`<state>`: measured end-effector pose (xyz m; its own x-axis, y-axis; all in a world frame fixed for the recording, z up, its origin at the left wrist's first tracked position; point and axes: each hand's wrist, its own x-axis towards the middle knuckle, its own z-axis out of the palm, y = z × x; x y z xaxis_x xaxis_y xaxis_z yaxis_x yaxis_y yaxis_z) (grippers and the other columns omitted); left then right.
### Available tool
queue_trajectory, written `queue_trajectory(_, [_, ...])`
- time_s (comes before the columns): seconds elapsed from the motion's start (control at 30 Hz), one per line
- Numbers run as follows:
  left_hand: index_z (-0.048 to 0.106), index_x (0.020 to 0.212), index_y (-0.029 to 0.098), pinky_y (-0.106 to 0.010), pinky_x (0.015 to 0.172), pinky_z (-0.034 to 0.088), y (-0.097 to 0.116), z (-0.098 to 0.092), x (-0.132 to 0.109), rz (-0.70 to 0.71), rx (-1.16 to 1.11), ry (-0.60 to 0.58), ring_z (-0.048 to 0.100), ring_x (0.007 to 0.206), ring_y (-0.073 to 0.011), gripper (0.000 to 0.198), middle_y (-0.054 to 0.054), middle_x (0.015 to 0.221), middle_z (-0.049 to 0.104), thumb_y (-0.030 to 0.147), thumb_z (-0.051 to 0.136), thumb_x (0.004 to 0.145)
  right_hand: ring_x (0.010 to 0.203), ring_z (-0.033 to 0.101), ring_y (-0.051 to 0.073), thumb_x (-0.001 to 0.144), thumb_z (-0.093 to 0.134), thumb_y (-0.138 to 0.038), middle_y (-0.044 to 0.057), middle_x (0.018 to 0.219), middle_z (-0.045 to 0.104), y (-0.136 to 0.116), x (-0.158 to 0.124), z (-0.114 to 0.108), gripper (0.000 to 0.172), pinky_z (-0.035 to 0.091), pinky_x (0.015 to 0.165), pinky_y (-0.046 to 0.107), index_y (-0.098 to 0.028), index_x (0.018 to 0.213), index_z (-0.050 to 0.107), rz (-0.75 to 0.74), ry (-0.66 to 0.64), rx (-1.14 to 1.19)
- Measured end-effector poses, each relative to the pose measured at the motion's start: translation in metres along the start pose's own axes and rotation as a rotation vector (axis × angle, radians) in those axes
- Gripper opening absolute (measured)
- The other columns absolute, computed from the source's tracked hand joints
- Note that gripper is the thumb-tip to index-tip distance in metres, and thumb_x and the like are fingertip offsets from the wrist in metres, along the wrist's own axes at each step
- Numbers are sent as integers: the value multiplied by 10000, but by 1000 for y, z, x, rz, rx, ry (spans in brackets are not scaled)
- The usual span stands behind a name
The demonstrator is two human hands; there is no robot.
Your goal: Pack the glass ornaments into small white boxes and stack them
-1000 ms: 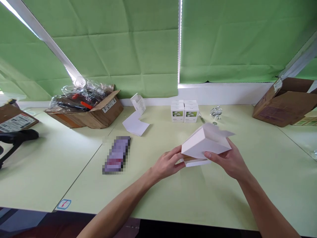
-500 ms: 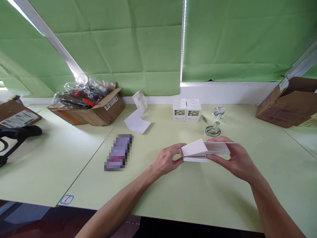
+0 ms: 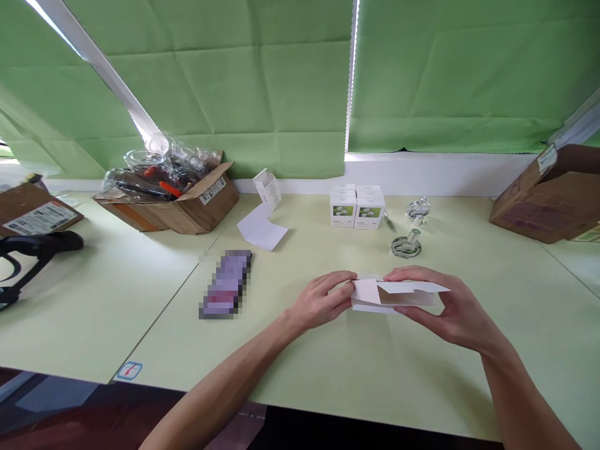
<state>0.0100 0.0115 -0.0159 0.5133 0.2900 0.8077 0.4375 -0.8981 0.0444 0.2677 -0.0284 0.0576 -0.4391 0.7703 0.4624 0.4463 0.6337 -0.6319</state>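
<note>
Between my two hands, above the near part of the table, is a white cardboard box (image 3: 366,292) with loose flaps at its open side. My left hand (image 3: 323,299) pinches its left end with thumb and fingers. Around the right end closes my right hand (image 3: 440,306), fingers behind and thumb in front. Beyond my hands lie a round glass bottle (image 3: 405,247) with a silvery neck and a second glass bottle (image 3: 417,209). Small white boxes (image 3: 356,209) with green pictures stand stacked farther back.
A creased white sheet (image 3: 263,232) and an opened small carton (image 3: 267,189) lie left of the stack. A blurred phone (image 3: 225,284) rests nearer. Cardboard boxes (image 3: 201,206) stand at the back left, one full of plastic-wrapped items; another brown box (image 3: 546,200) is right. A pen (image 3: 389,222) lies by the stack.
The flap at the left part of the box has folded down flatter, and another flap now shows upright along the right. My hands keep hold of it, slightly shifted right.
</note>
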Motion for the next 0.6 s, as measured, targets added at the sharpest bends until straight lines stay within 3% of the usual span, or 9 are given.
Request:
queue_trajectory(0.23, [534, 1063, 165, -289, 778, 630, -2, 0, -1, -20, -47, -8, 735, 934, -185, 154, -130, 1054, 726, 120, 567, 920, 1077, 704, 273, 859, 715, -262, 25, 1130, 754, 2, -3, 6, 377, 579, 953, 448, -324, 1225, 649, -48, 47, -69])
queue_trajectory(0.6, [560, 1002, 190, -264, 750, 622, -2, 0, 0, 2, 36, -24, 732, 877, -162, 95, -111, 1062, 715, 134, 565, 927, 1020, 722, 209, 873, 711, -260, 57, 1147, 730, -3, -1, 13, 404, 615, 826, 311, -269, 1252, 571, -69, 58, -57])
